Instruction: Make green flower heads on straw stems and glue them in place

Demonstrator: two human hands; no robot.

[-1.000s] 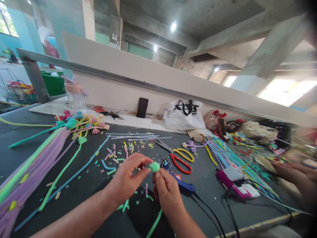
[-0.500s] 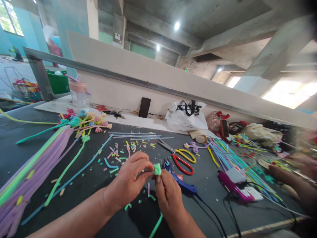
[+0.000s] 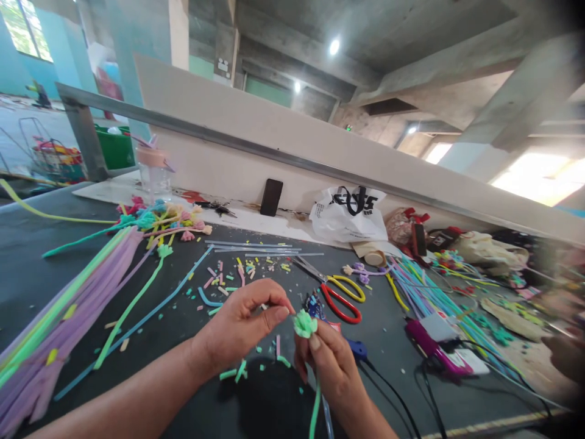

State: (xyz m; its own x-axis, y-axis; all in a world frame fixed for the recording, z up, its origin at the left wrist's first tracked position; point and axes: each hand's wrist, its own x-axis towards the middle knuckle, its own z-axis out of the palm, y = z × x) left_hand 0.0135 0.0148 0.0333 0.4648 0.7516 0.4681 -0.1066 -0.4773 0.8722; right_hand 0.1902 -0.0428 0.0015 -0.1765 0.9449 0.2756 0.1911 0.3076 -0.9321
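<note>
Concrete ceiling beams (image 3: 297, 27) and lit lamps (image 3: 334, 47) stand over a pale partition (image 3: 219, 100), with a dark table (image 3: 384, 344) before it, strewn with offcuts (image 3: 241, 371) of green, pink and yellow. Over the table's near middle, the right hand (image 3: 331, 360) pinches a green flower (image 3: 304, 324) between thumb and forefinger, just under its ruffled head; a green stem (image 3: 315, 407) hangs below the fist. Beside it, the left hand (image 3: 249, 317) arches its thumb and forefinger toward the flower, tips close together (whether they touch the petals, I cannot tell).

Scissors (image 3: 323, 278) with one red and one yellow handle lie just beyond the right hand, and a blue tool (image 3: 359, 349) with a black cord is partly hidden behind it. Purple and green strips (image 3: 89, 305) lie bundled on the left, near finished-looking flowers (image 3: 187, 236) in several colours. Against the partition lean a phone (image 3: 271, 197) and a white bag (image 3: 350, 213). Another person's hand (image 3: 564, 356) blurs at the right edge.
</note>
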